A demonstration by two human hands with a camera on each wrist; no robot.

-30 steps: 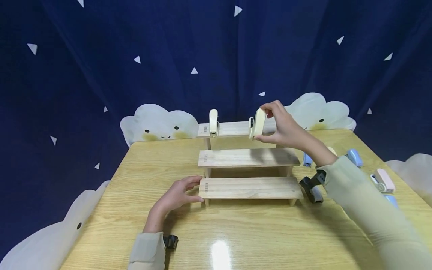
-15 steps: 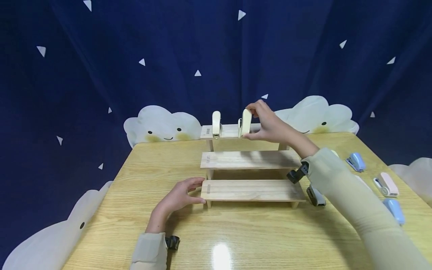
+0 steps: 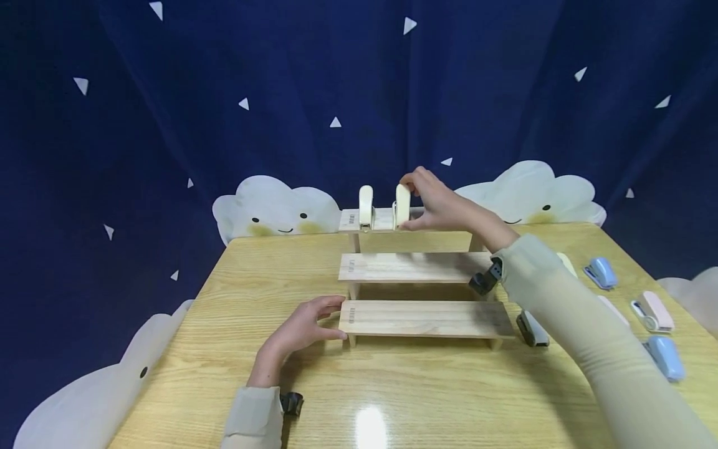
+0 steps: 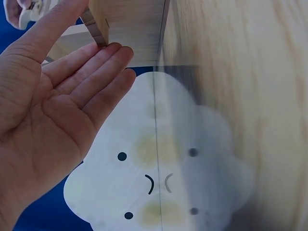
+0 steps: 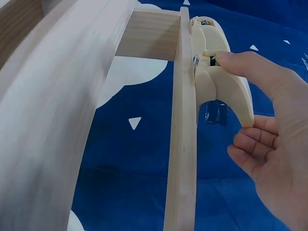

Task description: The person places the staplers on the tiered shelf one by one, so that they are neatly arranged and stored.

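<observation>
A three-step wooden rack (image 3: 426,318) stands on the table. On its top step, my right hand (image 3: 440,202) pinches a cream stapler (image 3: 402,204), thumb low at the front and fingers at the upper back. A second cream stapler (image 3: 366,206) stands just left of it, with a narrow gap between. The right wrist view shows the held stapler (image 5: 207,84) at the top step's edge, thumb on its side. My left hand (image 3: 305,324) touches the left end of the bottom step; its fingers (image 4: 103,79) look straight in the left wrist view, tips at the wooden leg.
Right of the rack lie a dark grey and white stapler (image 3: 533,329), a blue stapler (image 3: 601,272), a pink stapler (image 3: 655,312) and another blue stapler (image 3: 665,357). The right sleeve (image 3: 594,349) partly covers others. A navy curtain (image 3: 280,75) hangs behind the table.
My right hand has carried the cream stapler leftward along the top step, close to the other cream stapler, and it is more upright. My left hand has stayed at the rack's end.
</observation>
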